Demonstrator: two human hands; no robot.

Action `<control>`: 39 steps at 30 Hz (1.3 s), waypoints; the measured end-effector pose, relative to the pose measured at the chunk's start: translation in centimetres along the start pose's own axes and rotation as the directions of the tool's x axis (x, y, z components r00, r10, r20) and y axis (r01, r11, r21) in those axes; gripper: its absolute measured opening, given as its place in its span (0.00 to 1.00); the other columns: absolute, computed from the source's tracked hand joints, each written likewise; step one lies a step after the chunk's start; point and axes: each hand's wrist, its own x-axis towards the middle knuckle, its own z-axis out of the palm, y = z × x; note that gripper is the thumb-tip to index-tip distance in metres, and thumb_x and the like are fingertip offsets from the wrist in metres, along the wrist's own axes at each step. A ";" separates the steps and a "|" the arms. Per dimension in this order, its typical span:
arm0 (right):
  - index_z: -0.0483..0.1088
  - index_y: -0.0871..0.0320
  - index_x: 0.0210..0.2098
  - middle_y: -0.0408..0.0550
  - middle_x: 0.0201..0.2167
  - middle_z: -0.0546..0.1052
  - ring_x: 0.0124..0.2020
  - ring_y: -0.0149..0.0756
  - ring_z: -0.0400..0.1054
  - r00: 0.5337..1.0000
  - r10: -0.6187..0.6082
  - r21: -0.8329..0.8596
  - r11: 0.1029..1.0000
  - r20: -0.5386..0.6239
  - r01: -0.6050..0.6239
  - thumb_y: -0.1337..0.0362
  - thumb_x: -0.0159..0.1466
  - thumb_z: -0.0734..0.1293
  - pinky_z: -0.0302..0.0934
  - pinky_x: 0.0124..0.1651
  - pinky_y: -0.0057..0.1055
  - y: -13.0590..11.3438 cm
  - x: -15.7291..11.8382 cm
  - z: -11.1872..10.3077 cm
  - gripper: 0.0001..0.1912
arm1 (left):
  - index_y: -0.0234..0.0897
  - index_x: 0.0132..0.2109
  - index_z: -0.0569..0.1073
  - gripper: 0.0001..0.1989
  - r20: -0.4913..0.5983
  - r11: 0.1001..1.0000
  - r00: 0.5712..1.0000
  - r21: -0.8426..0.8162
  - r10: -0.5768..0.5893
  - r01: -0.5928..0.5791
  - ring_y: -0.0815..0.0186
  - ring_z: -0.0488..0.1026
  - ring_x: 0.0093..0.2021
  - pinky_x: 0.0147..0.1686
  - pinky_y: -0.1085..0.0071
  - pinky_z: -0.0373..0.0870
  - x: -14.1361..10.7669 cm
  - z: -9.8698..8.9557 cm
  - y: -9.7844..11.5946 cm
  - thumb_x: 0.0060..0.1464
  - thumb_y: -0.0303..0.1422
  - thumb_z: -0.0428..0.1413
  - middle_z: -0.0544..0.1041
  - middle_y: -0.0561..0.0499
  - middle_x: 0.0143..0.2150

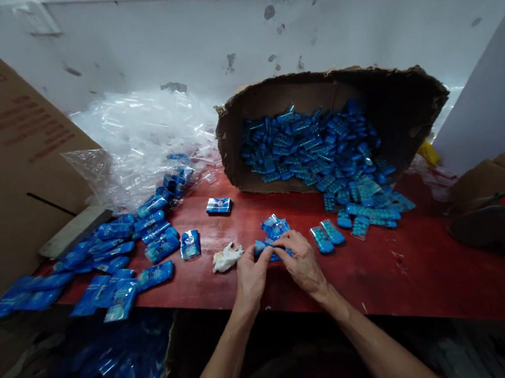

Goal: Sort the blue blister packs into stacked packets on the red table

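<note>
My left hand [252, 273] and my right hand [302, 261] meet over the red table, both pinching a small blue packet [262, 247] between thumbs and fingers. Just behind the fingers lies a clear and blue wrapper [275, 226]. To the right of my right hand are two blue blister-like pieces [327, 236]. A crumpled white tissue [226, 257] sits left of my left hand. Farther left stands a single blue packet [190, 244], and behind it lies a small stack of blue cards [218, 205].
A torn cardboard box [412, 102] spills blue pieces [311, 145] at the back right. Clear plastic sleeves [149, 134] pile up at the back left, with filled blue packets [116, 245] before them. Cartons [5, 121] flank the table [409, 268]. More blue packets lie below left.
</note>
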 end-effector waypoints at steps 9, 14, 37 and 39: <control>0.70 0.62 0.30 0.43 0.23 0.70 0.23 0.28 0.61 0.837 0.412 0.648 0.535 0.360 -0.542 0.57 0.50 0.65 0.58 0.30 0.27 1.8 -0.4 1.1 0.14 | 0.32 0.28 0.70 0.13 0.076 0.927 0.975 -0.304 -0.207 0.221 0.75 0.61 0.16 0.17 0.79 0.56 -0.2 0.0 -1.4 0.38 0.39 0.58 0.68 0.56 0.16; 0.67 0.62 0.23 0.38 0.17 0.66 0.19 0.25 0.56 0.832 0.430 0.622 0.558 0.350 -0.549 0.55 0.49 0.65 0.53 0.25 0.25 2.5 -0.7 1.7 0.14 | 0.31 0.28 0.72 0.13 0.020 0.921 0.972 -0.316 -0.232 0.227 0.76 0.61 0.17 0.18 0.79 0.57 -0.6 1.1 -1.7 0.38 0.39 0.58 0.70 0.56 0.18; 0.67 0.61 0.27 0.40 0.21 0.69 0.21 0.26 0.59 0.807 0.449 0.719 0.403 0.383 -0.566 0.56 0.48 0.68 0.55 0.27 0.25 1.3 -0.9 1.0 0.14 | 0.34 0.22 0.66 0.14 -0.014 0.977 0.988 -0.152 -0.154 0.150 0.74 0.60 0.18 0.20 0.77 0.56 -1.0 1.0 -1.7 0.40 0.41 0.56 0.64 0.58 0.15; 0.67 0.61 0.27 0.40 0.21 0.69 0.21 0.26 0.60 0.805 0.464 0.740 0.377 0.369 -0.557 0.57 0.47 0.68 0.55 0.27 0.25 1.3 -0.9 1.0 0.14 | 0.33 0.25 0.68 0.13 0.036 0.955 0.982 -0.226 -0.186 0.190 0.73 0.62 0.19 0.21 0.76 0.59 -1.0 1.0 -1.6 0.40 0.41 0.56 0.68 0.56 0.18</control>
